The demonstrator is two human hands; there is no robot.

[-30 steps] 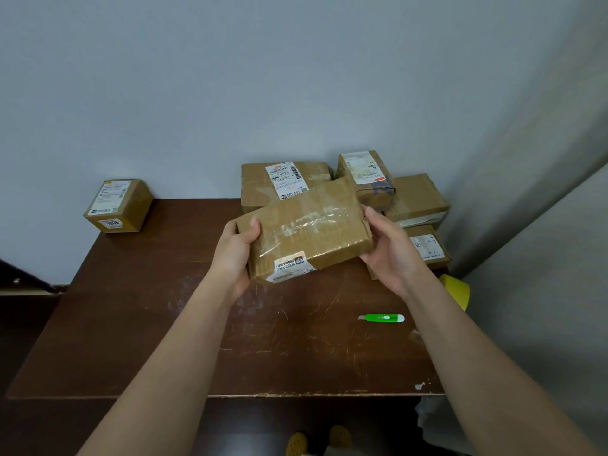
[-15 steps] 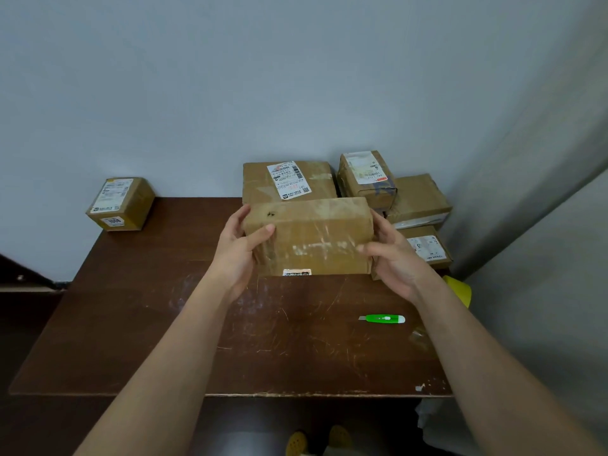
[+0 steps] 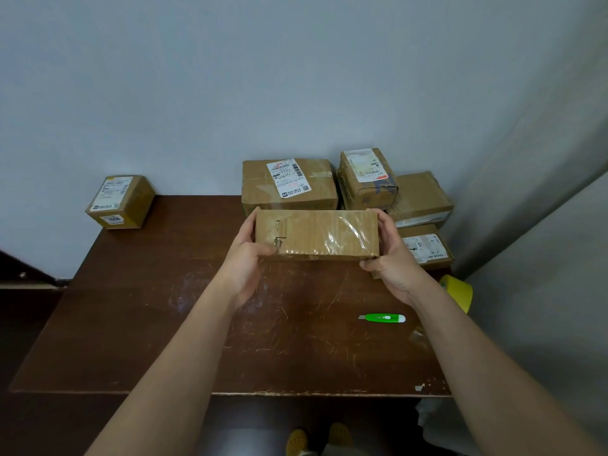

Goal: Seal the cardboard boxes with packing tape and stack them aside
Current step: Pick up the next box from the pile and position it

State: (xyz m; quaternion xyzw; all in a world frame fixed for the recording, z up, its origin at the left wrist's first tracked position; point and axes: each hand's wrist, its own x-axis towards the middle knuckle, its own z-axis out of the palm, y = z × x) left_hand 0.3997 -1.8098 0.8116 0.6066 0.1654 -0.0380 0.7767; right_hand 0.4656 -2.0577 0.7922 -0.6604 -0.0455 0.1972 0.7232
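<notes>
Now, step in hand: a check of the held box (image 3: 317, 234), judged from the way it is lifted and faced to the camera above the worktop (image 3: 148, 324).
Held box: level, long side across, clear of the worktop, just in front of the large labelled box (image 3: 289, 184); glossy tape shows over its right half, and a torn slit shows near its left end.
Left hand (image 3: 245, 261): grip closed round the left end of the held box, thumb on the front face by the slit.
Right hand (image 3: 393, 258): grip closed round the right end of the held box, fingers behind, thumb under the lower corner.
Next move, as a judgement: if the slit needs covering, tape must be fetched, and no clear roll can be made out; otherwise set the held box aside.
Green cutter (image 3: 383, 318): flat on the worktop, near-right of the held box, untouched.
Lone box (image 3: 120, 201): far-left of the held box, well apart; its front sticker reads "1006".
Stack (image 3: 394, 199): right of the large labelled box; labels there too small to read.
Large labelled box writing: barcode and QR mark, text unreadable.
</notes>
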